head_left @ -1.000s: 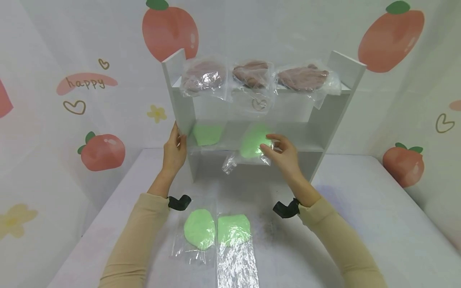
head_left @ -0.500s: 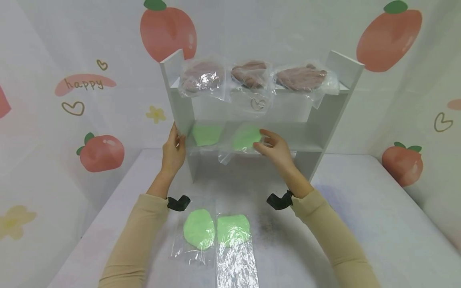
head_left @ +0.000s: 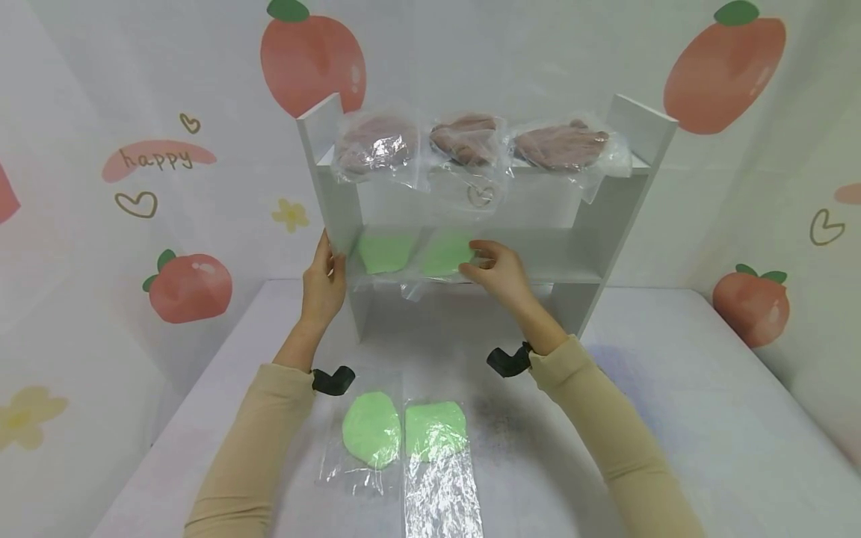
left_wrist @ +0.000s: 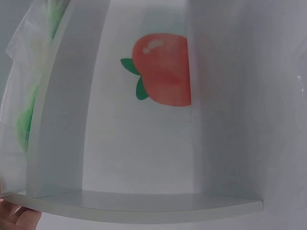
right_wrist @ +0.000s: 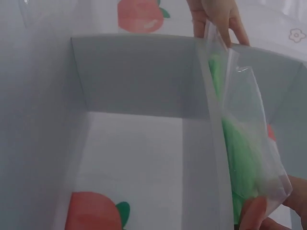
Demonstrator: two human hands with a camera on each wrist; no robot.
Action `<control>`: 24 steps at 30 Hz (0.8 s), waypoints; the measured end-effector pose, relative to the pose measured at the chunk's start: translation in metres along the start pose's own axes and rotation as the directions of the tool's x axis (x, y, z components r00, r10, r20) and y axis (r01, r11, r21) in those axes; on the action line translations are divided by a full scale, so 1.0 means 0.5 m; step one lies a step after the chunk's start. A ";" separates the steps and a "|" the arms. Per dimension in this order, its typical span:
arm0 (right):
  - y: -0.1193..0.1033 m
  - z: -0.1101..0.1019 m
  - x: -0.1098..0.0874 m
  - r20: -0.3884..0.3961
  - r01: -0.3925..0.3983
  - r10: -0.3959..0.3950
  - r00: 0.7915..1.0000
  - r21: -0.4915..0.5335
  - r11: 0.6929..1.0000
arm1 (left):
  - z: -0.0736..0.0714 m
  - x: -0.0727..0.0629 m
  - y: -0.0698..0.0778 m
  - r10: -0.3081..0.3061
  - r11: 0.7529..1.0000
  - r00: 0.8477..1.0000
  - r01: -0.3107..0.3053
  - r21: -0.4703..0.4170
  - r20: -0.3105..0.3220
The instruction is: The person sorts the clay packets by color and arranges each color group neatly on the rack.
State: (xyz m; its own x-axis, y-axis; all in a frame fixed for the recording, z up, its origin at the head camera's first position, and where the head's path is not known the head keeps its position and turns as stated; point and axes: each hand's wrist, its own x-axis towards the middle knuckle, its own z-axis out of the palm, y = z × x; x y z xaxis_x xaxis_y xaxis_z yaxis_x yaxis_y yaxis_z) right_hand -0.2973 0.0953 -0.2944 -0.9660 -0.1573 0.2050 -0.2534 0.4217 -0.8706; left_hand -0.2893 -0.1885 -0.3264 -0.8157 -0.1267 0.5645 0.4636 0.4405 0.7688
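A white two-tier shelf unit stands on the table. My left hand grips the edge of its left side panel, fingers behind and thumb in front; those fingers also show low in the left wrist view. My right hand pinches the right edge of a clear plastic bag holding a flat green slab. This bag lies on the lower shelf board, its loose end hanging over the front edge. Left of it on the same board lies another bagged green slab.
Bags of brown, lumpy contents line the top board: left, middle and right. Two more bagged slabs, one round and one squarish, lie on the white table in front. A fruit-printed cloth hangs behind.
My right hand has moved left and slightly back with its bag, which has gone from hanging over the board's front to lying on it. The left hand stays on the side panel.
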 end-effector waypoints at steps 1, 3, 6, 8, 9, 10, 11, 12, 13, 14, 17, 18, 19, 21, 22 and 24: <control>0.000 0.001 0.002 -0.006 0.002 -0.002 1.000 -0.009 1.000 | 0.000 0.000 0.001 -0.001 1.000 1.000 0.001 0.002 0.001; 0.000 0.004 0.004 -0.022 0.003 -0.004 1.000 -0.019 1.000 | 0.000 -0.001 0.002 -0.001 1.000 1.000 0.001 0.003 0.001; 0.000 0.008 0.006 -0.054 0.013 -0.015 0.998 -0.044 0.999 | 0.000 -0.002 0.005 0.000 1.000 1.000 0.000 0.008 0.000; 0.001 0.011 0.007 -0.074 0.027 -0.032 0.997 -0.063 0.998 | 0.000 -0.002 0.006 -0.001 1.000 1.000 0.001 0.008 0.000; 0.001 0.012 0.008 -0.082 0.037 -0.043 0.996 -0.074 0.997 | 0.000 -0.002 0.006 0.000 1.000 1.000 0.000 0.009 0.001; 0.001 0.013 0.008 -0.086 0.045 -0.052 0.995 -0.082 0.996 | 0.000 -0.003 0.007 0.000 1.000 1.000 0.000 0.010 0.001; 0.002 0.014 0.009 -0.088 0.054 -0.062 0.994 -0.090 0.994 | 0.000 -0.002 0.006 0.000 1.000 1.000 0.000 0.007 0.001; 0.002 0.015 0.009 -0.087 0.063 -0.071 0.994 -0.098 0.993 | 0.000 -0.002 0.006 0.001 1.000 1.000 -0.001 0.006 0.001; 0.003 0.015 0.010 -0.083 0.071 -0.080 0.993 -0.105 0.992 | 0.000 -0.002 0.006 0.002 1.000 1.000 -0.002 0.005 0.001; 0.003 0.016 0.010 -0.077 0.078 -0.087 0.993 -0.111 0.991 | 0.000 -0.003 0.006 0.002 1.000 1.000 -0.002 0.005 0.001; 0.002 0.014 0.008 -0.053 0.089 -0.097 0.994 -0.126 0.988 | 0.000 -0.003 0.005 -0.001 1.000 1.000 0.001 0.004 0.002; 0.001 0.013 0.007 -0.047 0.089 -0.096 0.994 -0.131 0.987 | 0.000 -0.004 0.005 -0.003 1.000 1.000 0.003 0.006 0.002; -0.001 0.011 0.005 -0.042 0.090 -0.096 0.994 -0.136 0.987 | 0.000 -0.004 0.005 -0.004 1.000 1.000 0.004 0.008 0.001; -0.006 0.005 -0.001 -0.037 0.091 -0.098 0.995 -0.143 0.985 | 0.000 -0.003 0.005 -0.005 1.000 1.000 0.005 0.006 0.002; -0.008 0.002 -0.005 -0.037 0.096 -0.103 0.994 -0.149 0.984 | 0.000 -0.002 0.005 -0.004 1.000 1.000 0.004 0.005 0.001; -0.012 -0.004 -0.013 -0.036 0.109 -0.116 0.993 -0.151 0.983 | 0.000 -0.002 0.005 -0.001 1.000 1.000 0.001 0.003 -0.002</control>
State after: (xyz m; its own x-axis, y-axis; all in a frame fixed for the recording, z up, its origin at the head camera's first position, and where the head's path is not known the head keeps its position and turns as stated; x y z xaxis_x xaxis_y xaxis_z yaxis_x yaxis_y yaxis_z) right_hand -0.2897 0.0956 -0.2897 -0.9315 -0.1725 0.3203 -0.3618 0.5316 -0.7658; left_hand -0.2873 -0.1874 -0.3248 -0.8153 -0.1293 0.5645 0.4619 0.4427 0.7685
